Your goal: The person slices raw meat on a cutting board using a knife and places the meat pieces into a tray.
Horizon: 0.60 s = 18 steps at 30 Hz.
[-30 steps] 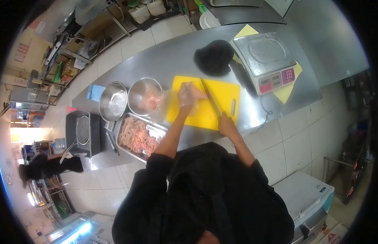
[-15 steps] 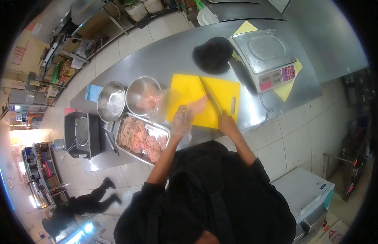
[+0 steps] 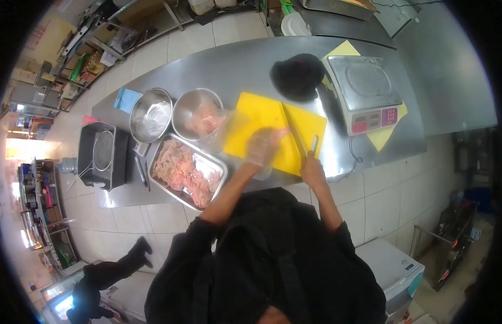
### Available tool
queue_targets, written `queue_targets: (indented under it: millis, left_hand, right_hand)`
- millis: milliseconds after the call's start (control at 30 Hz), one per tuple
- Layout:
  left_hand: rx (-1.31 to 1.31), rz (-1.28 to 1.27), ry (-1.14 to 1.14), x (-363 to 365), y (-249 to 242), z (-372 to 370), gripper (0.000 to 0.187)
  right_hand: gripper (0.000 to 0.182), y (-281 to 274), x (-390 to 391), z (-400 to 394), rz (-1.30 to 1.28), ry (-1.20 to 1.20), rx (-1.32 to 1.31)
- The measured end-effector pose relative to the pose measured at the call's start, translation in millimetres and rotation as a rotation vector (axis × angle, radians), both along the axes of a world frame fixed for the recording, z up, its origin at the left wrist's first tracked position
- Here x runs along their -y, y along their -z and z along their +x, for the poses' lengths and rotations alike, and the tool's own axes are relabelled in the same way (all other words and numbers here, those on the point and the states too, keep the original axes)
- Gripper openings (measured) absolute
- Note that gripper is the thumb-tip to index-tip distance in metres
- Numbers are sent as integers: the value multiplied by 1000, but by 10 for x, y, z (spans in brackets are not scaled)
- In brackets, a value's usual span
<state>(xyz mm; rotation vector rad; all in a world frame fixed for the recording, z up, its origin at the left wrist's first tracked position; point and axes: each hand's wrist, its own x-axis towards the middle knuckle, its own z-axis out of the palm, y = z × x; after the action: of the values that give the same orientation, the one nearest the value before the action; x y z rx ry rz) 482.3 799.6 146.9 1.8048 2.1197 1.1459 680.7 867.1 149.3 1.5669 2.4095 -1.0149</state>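
Observation:
On the yellow cutting board [image 3: 248, 113], my left hand [image 3: 263, 146], in a clear plastic glove, has its fingers on a pale pink piece of meat [image 3: 282, 133]. My right hand [image 3: 312, 168] is closed around the handle of a long knife [image 3: 294, 129], whose blade lies across the board just right of the meat. To the left, a steel bowl [image 3: 181, 116] holds pink meat in a clear bag [image 3: 205, 120]. Below it, a steel tray [image 3: 223, 173] contains a heap of cut meat [image 3: 181, 170].
A second steel bowl [image 3: 137, 127] holds clear plastic. Beyond the board are a black cloth-like item [image 3: 297, 77] and a scale [image 3: 365, 89]. A grey bin [image 3: 119, 162] stands at the left. Another person [image 3: 105, 275] is at the lower left.
My left hand has moved right over the meat, closer to the blade, and covers more of it. The camera view has shifted slightly, and the other person has changed position.

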Motion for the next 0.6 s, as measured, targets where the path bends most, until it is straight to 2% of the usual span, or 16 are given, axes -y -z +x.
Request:
queue_targets:
  millis: [33, 67, 133, 167, 233, 267, 333, 400, 433, 467, 533, 600]
  left_hand:
    - [-226, -171, -95, -6, -109, 33, 23]
    - [-221, -167, -98, -29, 21, 19, 23]
    - [-235, -449, -159, -82, 564, -62, 32]
    - [-231, -449, -153, -67, 761, -114, 32]
    - [-65, -486, -58, -14, 1006, -229, 40]
    - [-65, -491, -53, 1, 943, -210, 40]
    - [-121, -417, -39, 25, 506, -148, 42]
    - [-177, -337, -27, 16, 31, -99, 45]
    - [-205, -295, -23, 7, -55, -87, 46]
    - [-205, -295, -22, -10, 12, -78, 46]
    - [-177, -128, 30, -57, 218, -58, 45]
    - [-188, -138, -11, -48, 237, -26, 44]
  right_hand:
    - [29, 14, 1, 26, 25, 18, 3]
    - [29, -28, 8, 33, 31, 14, 8]
    - [27, -128, 66, 12, 16, 92, 14]
    - [27, -121, 101, 20, 16, 96, 19]
    - [27, -80, 169, 4, 55, 135, -80]
    - [27, -108, 208, -28, 50, 140, -78]
    - [28, -195, 277, -86, -11, 58, -133]
    - [29, -49, 346, -91, 37, 16, -118]
    - [29, -29, 356, -108, -8, -12, -103]
    - [30, -8, 352, -123, -52, -41, -88]
    - [30, 65, 324, -108, -46, -51, -82]
    - [30, 23, 336, -97, -50, -62, -70]
